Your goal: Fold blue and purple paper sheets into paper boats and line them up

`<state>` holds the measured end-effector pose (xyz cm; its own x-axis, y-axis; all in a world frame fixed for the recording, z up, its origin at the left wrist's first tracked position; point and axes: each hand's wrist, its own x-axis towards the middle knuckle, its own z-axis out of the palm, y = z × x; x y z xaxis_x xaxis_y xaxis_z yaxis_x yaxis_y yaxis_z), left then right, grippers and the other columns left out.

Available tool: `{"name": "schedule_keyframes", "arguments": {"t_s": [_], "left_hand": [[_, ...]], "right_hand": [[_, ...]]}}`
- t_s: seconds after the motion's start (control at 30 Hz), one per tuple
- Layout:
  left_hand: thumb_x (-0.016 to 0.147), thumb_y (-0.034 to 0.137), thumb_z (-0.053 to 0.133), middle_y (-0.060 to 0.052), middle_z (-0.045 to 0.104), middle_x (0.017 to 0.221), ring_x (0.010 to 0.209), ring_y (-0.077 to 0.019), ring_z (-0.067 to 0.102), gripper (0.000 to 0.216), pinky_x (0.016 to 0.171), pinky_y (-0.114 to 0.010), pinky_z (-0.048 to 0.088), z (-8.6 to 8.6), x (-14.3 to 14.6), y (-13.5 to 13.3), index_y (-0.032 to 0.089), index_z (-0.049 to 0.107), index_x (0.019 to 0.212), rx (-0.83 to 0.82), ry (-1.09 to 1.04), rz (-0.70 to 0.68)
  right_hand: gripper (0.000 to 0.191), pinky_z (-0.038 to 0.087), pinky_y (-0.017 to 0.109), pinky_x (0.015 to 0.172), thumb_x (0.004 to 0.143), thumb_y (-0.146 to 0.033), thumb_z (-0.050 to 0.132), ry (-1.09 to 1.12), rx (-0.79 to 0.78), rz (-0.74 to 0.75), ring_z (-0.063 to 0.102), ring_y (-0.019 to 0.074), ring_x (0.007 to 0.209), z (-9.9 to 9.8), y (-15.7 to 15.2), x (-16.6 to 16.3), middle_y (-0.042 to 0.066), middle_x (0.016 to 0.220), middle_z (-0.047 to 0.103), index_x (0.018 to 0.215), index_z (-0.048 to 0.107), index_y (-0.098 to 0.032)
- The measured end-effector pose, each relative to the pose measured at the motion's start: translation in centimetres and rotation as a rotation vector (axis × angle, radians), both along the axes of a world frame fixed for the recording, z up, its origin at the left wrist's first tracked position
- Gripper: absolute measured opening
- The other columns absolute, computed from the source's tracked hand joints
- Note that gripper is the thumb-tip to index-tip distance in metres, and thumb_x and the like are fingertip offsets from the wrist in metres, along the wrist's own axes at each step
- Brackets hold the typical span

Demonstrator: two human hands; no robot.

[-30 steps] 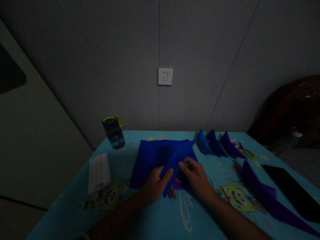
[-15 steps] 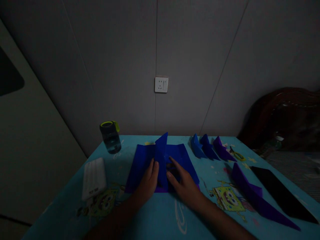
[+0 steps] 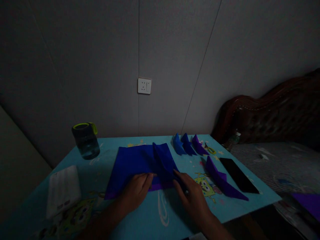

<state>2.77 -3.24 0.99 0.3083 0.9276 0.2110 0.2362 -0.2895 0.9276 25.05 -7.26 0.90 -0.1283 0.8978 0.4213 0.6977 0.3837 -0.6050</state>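
The blue paper sheet point(image 3: 130, 161) lies flat on the table point(image 3: 162, 216), directly under and beyond the fingertips of both hands. Its folded flap point(image 3: 163, 159) runs away from the fingers toward the wall. 1 second ago both hands pinched that flap, raised off the sheet. Half a second ago it stood upright between them. Now it is down and nothing is pinched, so the crease appears to be laid and the work in hand reads as pressing it flat. The left hand point(image 3: 136, 190) rests palm down on the sheet's near edge, its fingers close together and stretched out. The right hand point(image 3: 193, 196) is also flat, fingers slightly spread, with the fingertips point(image 3: 177, 173) on the flap's near right corner. A strip of purple paper point(image 3: 156, 187) shows from under the sheet between the 2 hands. Beyond the right fingers stand 3 small folded pieces point(image 3: 187, 146). Right of them are a long purple folded piece point(image 3: 222, 181) and a black phone point(image 3: 237, 178). Left of the left fingers lies a white power bank point(image 3: 63, 190), with a bottle point(image 3: 86, 141) farther off.
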Motion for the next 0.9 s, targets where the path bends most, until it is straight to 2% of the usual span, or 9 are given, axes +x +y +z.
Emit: {"name": "schedule_keyframes", "arguments": {"t_s": [0.13,0.27,0.4,0.5,0.6,0.67,0.77,0.9], "left_hand": [[0.095,0.041,0.042,-0.003,0.068,0.068,0.068,-0.0214,0.064,0.039,0.073,-0.029,0.044,0.3,-0.1,-0.2,0.025,0.074,0.080,0.071,0.158,-0.033],[0.097,0.039,0.039,-0.004,0.068,0.067,0.068,-0.0203,0.066,0.043,0.070,-0.028,0.044,-0.1,0.0,-0.4,0.023,0.070,0.073,0.139,0.268,-0.079],[0.096,0.038,0.043,-0.003,0.069,0.066,0.065,-0.0189,0.066,0.040,0.068,-0.027,0.045,-0.5,-0.1,-0.5,0.023,0.070,0.071,0.175,0.249,-0.092],[0.095,0.039,0.044,-0.002,0.069,0.065,0.063,-0.0177,0.065,0.039,0.067,-0.026,0.046,-0.7,-0.2,-0.5,0.023,0.071,0.073,0.191,0.229,-0.086],[0.098,0.039,0.036,-0.002,0.069,0.067,0.064,-0.0172,0.065,0.043,0.066,-0.026,0.047,-0.7,-0.3,-0.4,0.023,0.071,0.078,0.210,0.322,-0.098],[0.099,0.037,0.031,-0.002,0.069,0.068,0.066,-0.0171,0.065,0.047,0.066,-0.026,0.047,-0.6,-0.3,-0.3,0.022,0.070,0.080,0.224,0.415,-0.107],[0.100,0.037,0.027,-0.002,0.068,0.068,0.067,-0.0171,0.066,0.048,0.068,-0.027,0.048,-0.6,-0.2,-0.3,0.022,0.069,0.083,0.248,0.503,-0.124],[0.099,0.037,0.024,-0.003,0.068,0.069,0.068,-0.0178,0.067,0.050,0.068,-0.028,0.048,-0.4,-0.1,-0.4,0.022,0.069,0.082,0.251,0.530,-0.128]], "right_hand": [[0.042,0.054,0.047,0.094,0.093,-0.047,0.050,-0.053,-0.048,-0.319,0.067,0.0336,0.109,-1.6,-3.4,6.3,0.016,0.117,0.071,0.115,0.069,-0.016],[0.051,0.054,0.047,0.094,0.092,-0.055,0.046,-0.120,-0.131,-0.498,0.066,0.0345,0.111,-3.0,-5.6,10.0,0.015,0.120,0.070,0.117,0.069,-0.017],[0.056,0.053,0.047,0.095,0.093,-0.056,0.043,-0.208,-0.194,-0.542,0.065,0.0330,0.113,-3.0,-5.9,10.3,0.015,0.126,0.067,0.125,0.063,-0.016],[0.059,0.057,0.047,0.087,0.092,-0.058,0.042,-0.285,-0.248,-0.589,0.068,0.0325,0.107,-2.8,-6.1,9.6,0.014,0.132,0.063,0.136,0.053,-0.020],[0.057,0.058,0.043,0.080,0.094,-0.056,0.040,-0.341,-0.261,-0.639,0.071,0.0295,0.100,-3.0,-6.7,9.2,0.012,0.133,0.062,0.141,0.045,-0.025],[0.051,0.058,0.040,0.077,0.096,-0.054,0.037,-0.371,-0.273,-0.656,0.073,0.0275,0.094,-3.2,-7.1,9.4,0.012,0.130,0.064,0.136,0.049,-0.025],[0.044,0.056,0.036,0.072,0.097,-0.053,0.035,-0.417,-0.313,-0.649,0.073,0.0257,0.085,-3.3,-7.2,9.7,0.011,0.118,0.068,0.116,0.060,-0.022],[0.040,0.052,0.035,0.067,0.098,-0.049,0.034,-0.463,-0.317,-0.661,0.072,0.0245,0.079,-2.9,-6.6,9.8,0.010,0.111,0.068,0.102,0.062,-0.021]]}}
